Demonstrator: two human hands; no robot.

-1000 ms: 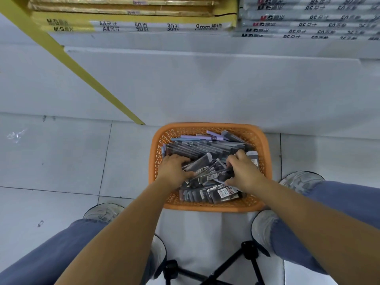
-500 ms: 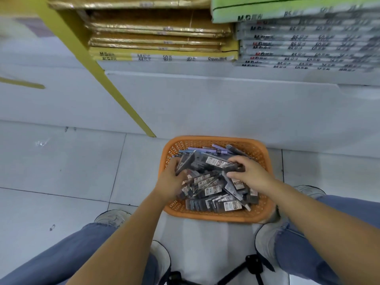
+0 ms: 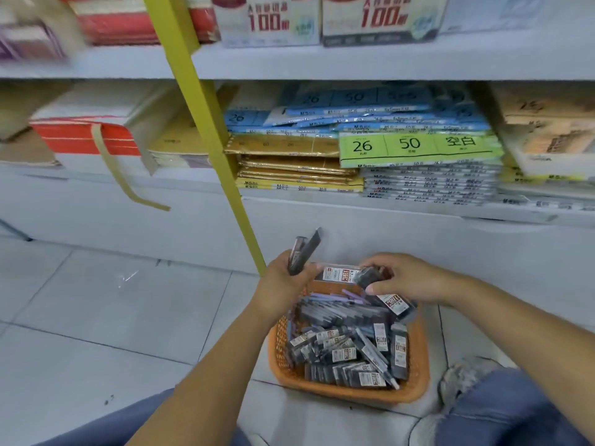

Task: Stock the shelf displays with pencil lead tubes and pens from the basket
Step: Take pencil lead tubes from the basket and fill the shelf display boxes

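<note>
The orange basket [image 3: 351,393] on the floor holds the loose heap of pencil lead tubes [image 3: 347,352], with purple pens [image 3: 338,296] at its far side. Above its far rim my left hand [image 3: 283,284] grips a few upright tubes [image 3: 304,251], and my right hand [image 3: 409,278] pinches a single tube [image 3: 370,275]. I judge them light, rigid, slick plastic: grip across the flat faces, mid-length.

Noted left hand [image 3: 283,284] gripping dark lead tubes [image 3: 304,251] upright above orange basket [image 3: 354,392]. Recorded right hand [image 3: 409,278] alongside, pinching another tube [image 3: 370,275]. Found basket on tiled floor [image 3: 96,317], holding more tubes and purple pens [image 3: 338,297].
</note>
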